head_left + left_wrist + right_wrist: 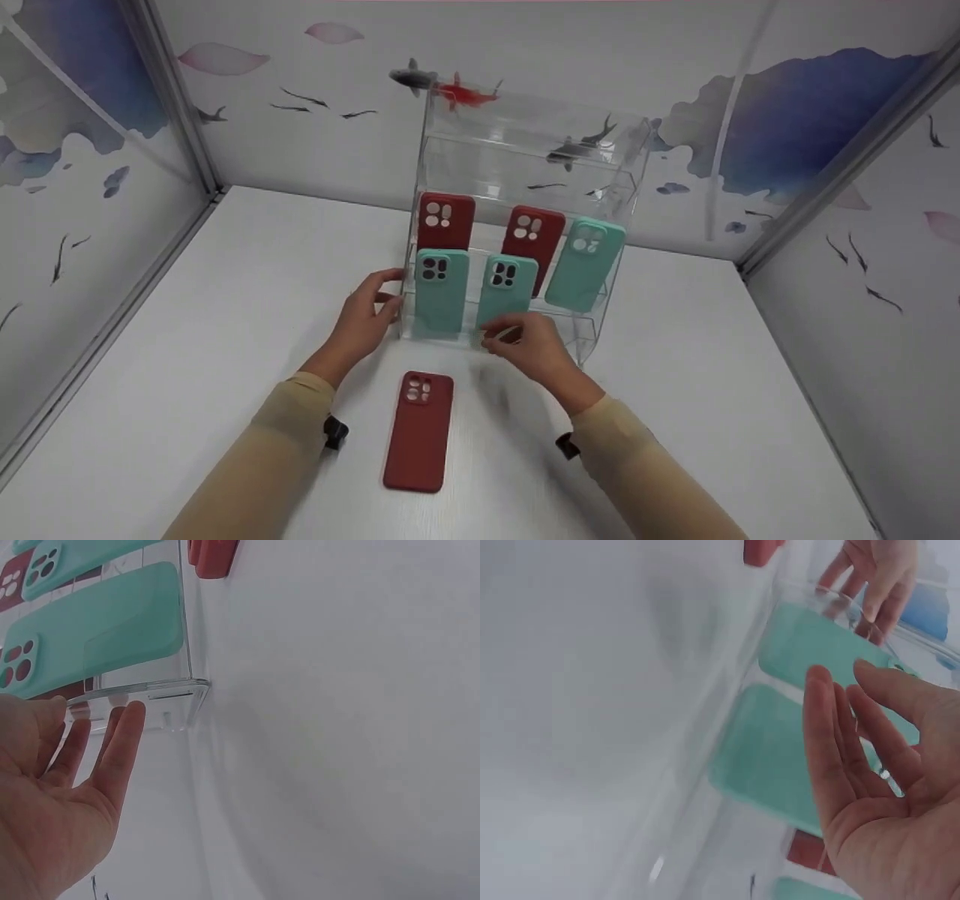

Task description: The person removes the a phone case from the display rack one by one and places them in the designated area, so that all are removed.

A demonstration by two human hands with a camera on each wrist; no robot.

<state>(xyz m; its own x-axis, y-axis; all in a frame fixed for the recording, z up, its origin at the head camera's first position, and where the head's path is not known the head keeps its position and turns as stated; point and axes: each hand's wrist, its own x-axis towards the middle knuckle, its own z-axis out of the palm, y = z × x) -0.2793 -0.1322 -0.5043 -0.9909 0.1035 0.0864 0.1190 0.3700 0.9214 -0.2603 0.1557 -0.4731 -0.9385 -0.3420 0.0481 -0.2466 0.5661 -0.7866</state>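
A clear stepped display stand point(517, 171) holds several phone cases. My left hand point(366, 321) touches its left side near the bottom, fingertips against the side panel. On the lowest step lean two teal phone cases, one at the left point(442, 304) and one in the middle point(506, 296). My right hand point(534, 346) is at the foot of the middle one, fingers loosely bent and holding nothing. In the right wrist view, a gap shows between thumb and fingers point(821, 727). A red phone case point(418, 442) lies on the white table between my forearms.
Behind the front pair, a left red case point(450, 225), another red case point(546, 236) and a third teal case point(589, 262) lean on a higher step. White walls printed with fish point(465, 94) and petals enclose the table point(675, 390) at the back and both sides.
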